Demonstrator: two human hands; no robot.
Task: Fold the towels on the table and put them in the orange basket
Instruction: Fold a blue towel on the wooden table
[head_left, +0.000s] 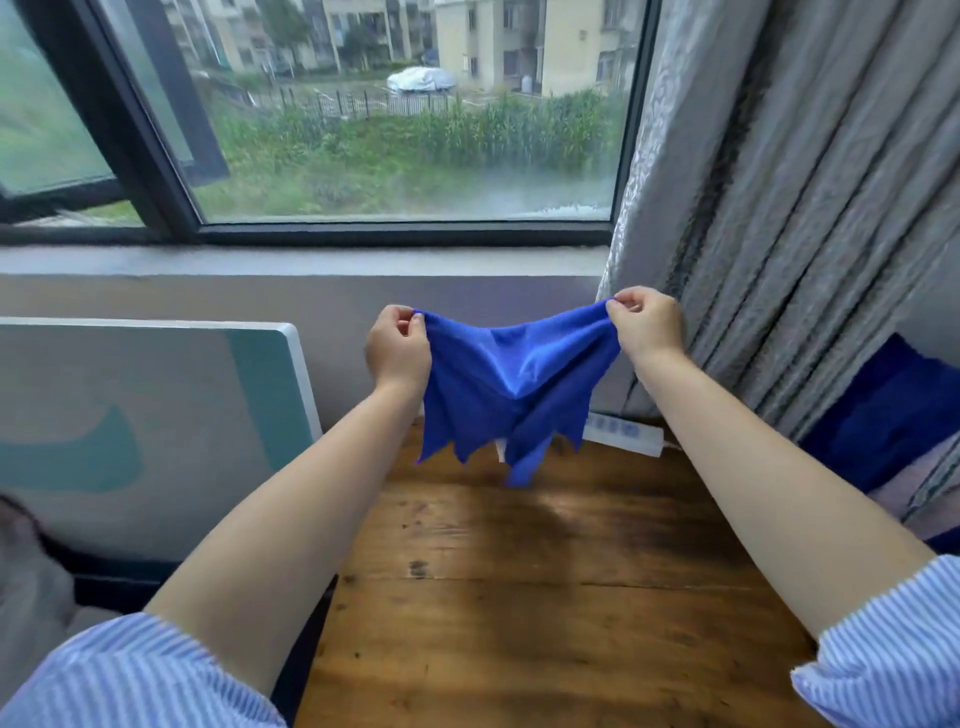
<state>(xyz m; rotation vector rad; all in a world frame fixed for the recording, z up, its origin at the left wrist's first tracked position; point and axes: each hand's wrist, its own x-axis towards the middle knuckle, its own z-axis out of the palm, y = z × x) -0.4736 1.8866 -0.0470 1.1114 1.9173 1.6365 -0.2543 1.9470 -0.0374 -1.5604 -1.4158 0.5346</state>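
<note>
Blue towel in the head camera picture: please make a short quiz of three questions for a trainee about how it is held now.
1. True or false: the blue towel lies flat on the wooden table.
2. Which part of the towel does each hand pinch?
A. the hanging lower points
B. an upper corner
C. the middle fold
3. Fill in: behind the towel, at the far edge of the table, lies a white ____.

Key
1. False. The left hand and the right hand hold it in the air above the table.
2. B. The cloth sags between the hands.
3. Power strip.
</note>
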